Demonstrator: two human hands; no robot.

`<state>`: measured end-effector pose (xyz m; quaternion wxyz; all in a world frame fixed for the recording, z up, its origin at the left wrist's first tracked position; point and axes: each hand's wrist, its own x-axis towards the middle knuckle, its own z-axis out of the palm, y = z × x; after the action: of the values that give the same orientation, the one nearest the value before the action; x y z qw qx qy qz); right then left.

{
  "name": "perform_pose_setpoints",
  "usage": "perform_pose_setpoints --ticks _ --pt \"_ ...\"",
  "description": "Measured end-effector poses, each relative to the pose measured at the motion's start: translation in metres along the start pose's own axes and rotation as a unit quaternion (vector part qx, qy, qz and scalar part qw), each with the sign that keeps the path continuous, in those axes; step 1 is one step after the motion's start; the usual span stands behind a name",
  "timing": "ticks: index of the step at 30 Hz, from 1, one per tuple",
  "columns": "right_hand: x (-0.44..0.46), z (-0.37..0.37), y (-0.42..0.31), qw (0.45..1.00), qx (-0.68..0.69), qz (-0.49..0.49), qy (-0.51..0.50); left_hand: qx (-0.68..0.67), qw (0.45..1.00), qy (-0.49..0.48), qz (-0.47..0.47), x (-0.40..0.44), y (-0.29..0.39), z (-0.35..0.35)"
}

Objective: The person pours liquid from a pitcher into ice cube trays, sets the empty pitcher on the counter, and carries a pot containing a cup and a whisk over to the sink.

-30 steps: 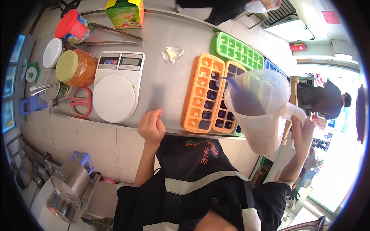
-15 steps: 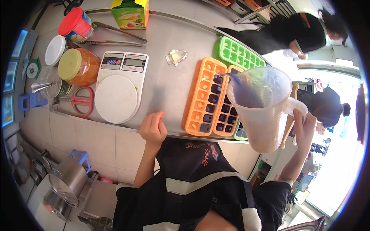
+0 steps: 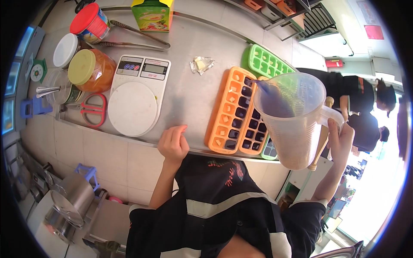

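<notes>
My right hand (image 3: pixel 340 136) grips the handle of a translucent plastic measuring jug (image 3: pixel 292 142), tipped left with dark blue-purple liquid at its spout. The spout is over the far end of an orange ice cube tray (image 3: pixel 218 124). Dark liquid fills that tray's right column; pale pieces sit in its left column. A second orange tray (image 3: pixel 251 144) with dark-filled cells lies beside it, partly hidden by the jug. My left hand (image 3: pixel 173 143) is loosely closed at the table's near edge, left of the trays, with nothing visible in it.
A green ice cube tray (image 3: pixel 266 61) lies behind. Left are a white kitchen scale (image 3: pixel 133 107), red-handled scissors (image 3: pixel 93 110), tongs (image 3: pixel 137 32), a yellow-lidded jar (image 3: pixel 92 71) and a green box (image 3: pixel 152 15). An opened foil wrapper (image 3: pixel 202 64) holds a pale block. People (image 3: pixel 359 92) stand at right.
The far cell in the first orange tray's right column has turned dark. The jug stays tipped in nearly the same place. A person at upper right has moved back from the table.
</notes>
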<state>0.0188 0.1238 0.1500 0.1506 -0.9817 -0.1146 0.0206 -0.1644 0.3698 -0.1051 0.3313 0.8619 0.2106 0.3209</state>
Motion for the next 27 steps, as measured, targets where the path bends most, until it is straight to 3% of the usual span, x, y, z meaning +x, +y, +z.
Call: perform_pose_setpoints --ticks 4,7,9,16,27 --pt "0.004 0.003 0.005 0.997 -0.048 -0.065 0.016 0.003 1.000 0.004 -0.004 -0.001 0.000 0.000" --pt "0.005 0.006 -0.004 0.995 -0.006 -0.095 0.011 -0.001 1.000 0.009 -0.004 0.000 0.000 0.000" --pt "0.004 0.005 -0.015 1.000 -0.014 -0.013 0.017 -0.003 1.000 0.011 0.001 0.000 -0.001 0.001" --pt "0.009 0.009 -0.007 0.996 -0.005 -0.090 0.021 0.000 1.000 0.012 -0.004 0.000 0.000 -0.001" --pt "-0.003 0.006 -0.008 0.999 0.041 0.001 0.003 -0.009 1.000 -0.009 -0.009 0.001 0.001 -0.003"
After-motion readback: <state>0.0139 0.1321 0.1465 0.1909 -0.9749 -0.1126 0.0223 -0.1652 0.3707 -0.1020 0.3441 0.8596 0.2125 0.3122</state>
